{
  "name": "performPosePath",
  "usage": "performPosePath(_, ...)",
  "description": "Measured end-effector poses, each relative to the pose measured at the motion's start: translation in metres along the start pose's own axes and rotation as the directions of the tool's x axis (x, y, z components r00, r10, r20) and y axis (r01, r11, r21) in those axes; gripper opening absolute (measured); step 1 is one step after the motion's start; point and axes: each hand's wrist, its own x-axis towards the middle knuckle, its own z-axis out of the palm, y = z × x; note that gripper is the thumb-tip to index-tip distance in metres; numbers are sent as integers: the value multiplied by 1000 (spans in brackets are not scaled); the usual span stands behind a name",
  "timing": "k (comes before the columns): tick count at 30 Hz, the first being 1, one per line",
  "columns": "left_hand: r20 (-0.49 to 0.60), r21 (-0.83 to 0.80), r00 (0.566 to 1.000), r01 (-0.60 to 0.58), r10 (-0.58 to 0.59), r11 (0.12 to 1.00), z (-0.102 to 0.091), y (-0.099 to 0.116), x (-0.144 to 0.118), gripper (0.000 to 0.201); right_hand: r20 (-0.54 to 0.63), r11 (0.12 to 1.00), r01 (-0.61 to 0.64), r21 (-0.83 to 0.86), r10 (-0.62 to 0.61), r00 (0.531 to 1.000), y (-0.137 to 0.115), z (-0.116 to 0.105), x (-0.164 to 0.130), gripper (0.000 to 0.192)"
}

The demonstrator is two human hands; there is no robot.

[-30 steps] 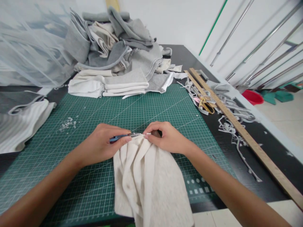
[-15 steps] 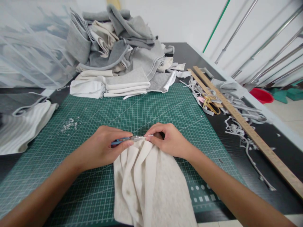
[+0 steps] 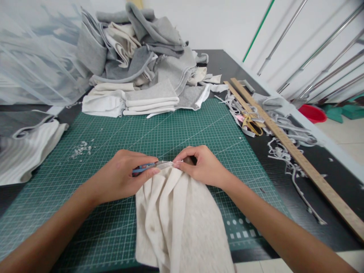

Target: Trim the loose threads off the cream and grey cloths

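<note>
A cream fabric piece point(image 3: 179, 216) lies bunched on the green cutting mat point(image 3: 182, 129), hanging toward me over the near edge. My left hand point(image 3: 122, 175) grips small blue-handled snips point(image 3: 153, 165), their metal blades pointing right at the fabric's top edge. Just right of the blade tips, my right hand point(image 3: 200, 165) pinches that same edge of the cloth. Both hands almost touch above the fabric.
A heap of grey and cream fabric point(image 3: 139, 60) fills the back of the table. Striped cloth point(image 3: 25, 149) lies at left. A wooden ruler point(image 3: 295, 157), gold-handled scissors point(image 3: 253, 125) and grey scrap strips point(image 3: 287, 151) lie at right. Lint bits point(image 3: 81, 148) dot the mat.
Both hands stay at the fabric's top edge with the snips; only slight shifts of the hands and of the view show.
</note>
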Motion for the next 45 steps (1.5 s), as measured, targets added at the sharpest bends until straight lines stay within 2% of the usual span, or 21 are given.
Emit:
performPosePath(9,29,57,999,24,-25,998,-2,-3,-2,27,-7,999,-12,32,13,1000,1,1,0,11)
performPosePath(17,48,16,998,29,-30,999,2,1,5,28,0,1000,-11,23,11,1000,2,1,1,10)
performPosePath(23,7,6,1000,12,-12,1000,2,4,6,26,-3,1000,1,25,-1,1000,3,1,1,10)
performPosePath(30,39,6,999,-19,19,1000,2,5,7,22,1,994,-77,82,77,997,1,0,2,9)
performPosePath(38,60,35,998,-31,29,999,4,3,7,21,78,998,-18,57,14,997,3,-7,1,8)
performPosePath(45,19,8,998,-52,52,999,5,4,9,20,71,999,14,49,-18,997,5,-7,1,8)
